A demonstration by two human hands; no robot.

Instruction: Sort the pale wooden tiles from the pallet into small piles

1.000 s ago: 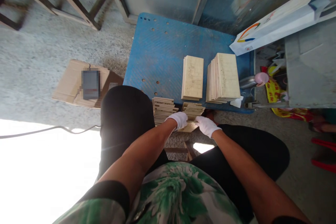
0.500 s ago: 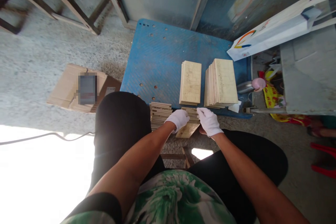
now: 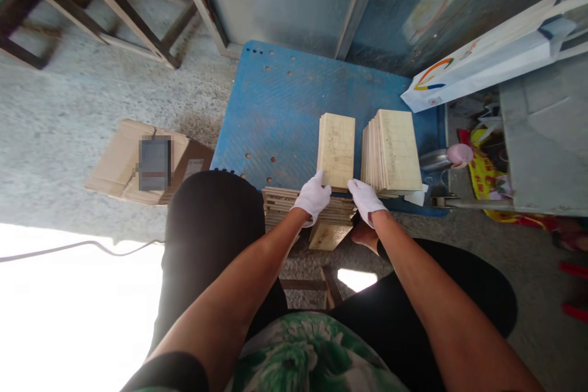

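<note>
On the blue board (image 3: 280, 104) stand two stacks of pale wooden pieces: a middle stack (image 3: 337, 148) and a thicker right stack (image 3: 392, 150). My left hand (image 3: 313, 197), in a white glove, is closed on the near left corner of the middle stack. My right hand (image 3: 365, 199), also gloved, grips its near right corner. Below my hands lie flat piles of wooden strips (image 3: 280, 202) at the board's near edge. A single loose wooden piece (image 3: 328, 236) lies under them, by my knees.
A cardboard box (image 3: 138, 162) lies on the concrete floor at left. A white carton (image 3: 487, 52) and a grey block (image 3: 544, 147) sit at right, with a pink-capped thing (image 3: 457, 155) and yellow wrapping. A wooden frame (image 3: 92, 6) stands far left. A cable (image 3: 82, 248) runs across the floor.
Both hands moved forward from the flat strip pile and the loose piece to the near end of the middle stack and closed on its corners. The loose piece stays below.
</note>
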